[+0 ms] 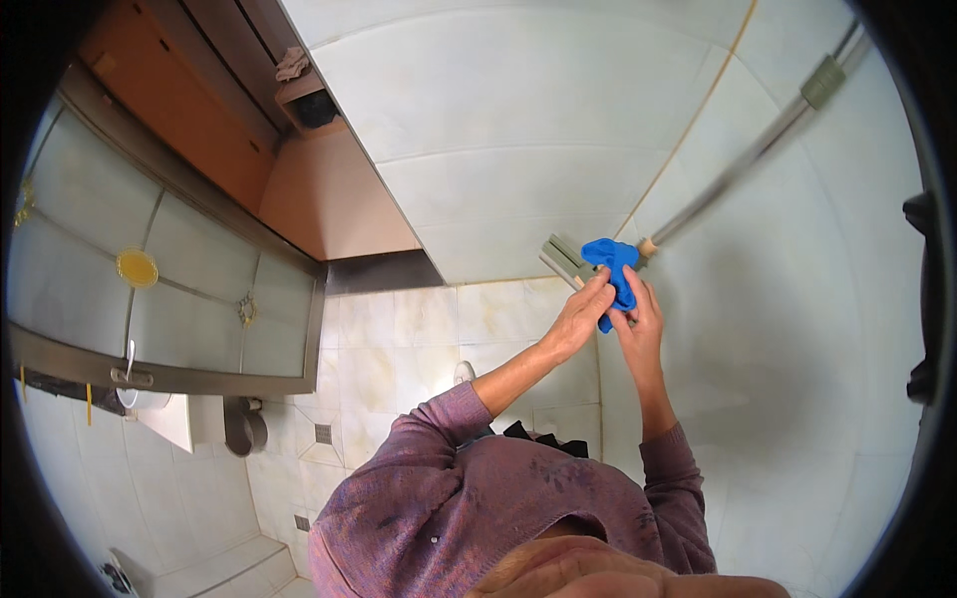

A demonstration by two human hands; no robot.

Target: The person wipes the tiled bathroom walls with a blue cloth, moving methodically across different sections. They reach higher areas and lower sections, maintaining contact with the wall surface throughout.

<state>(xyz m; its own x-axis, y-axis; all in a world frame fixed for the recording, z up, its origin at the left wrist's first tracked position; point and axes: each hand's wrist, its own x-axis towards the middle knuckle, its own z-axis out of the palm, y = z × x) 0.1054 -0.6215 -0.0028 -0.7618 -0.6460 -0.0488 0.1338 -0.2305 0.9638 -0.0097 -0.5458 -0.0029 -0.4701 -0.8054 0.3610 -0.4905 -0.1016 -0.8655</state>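
Note:
A bright blue cloth (619, 275) is bunched up between my two hands, out in front of my body. My left hand (585, 305) grips it from the left, with thumb and fingers pressed on its lower part. From the right, my right hand (640, 305) pinches the same cloth at its edge. Behind the cloth, a mop (736, 176) with a metal pole leans in the tiled corner. Its grey-green head (562, 258) shows just left of the cloth, and the cloth hides part of it.
A frosted-glass door (202, 261) with a metal frame stands open at the left, beside a doorway with a dark threshold (385, 271). Pale tiled walls (538, 187) meet behind my hands. Floor drains (323, 433) and a white basin cabinet (183, 420) lie to the lower left.

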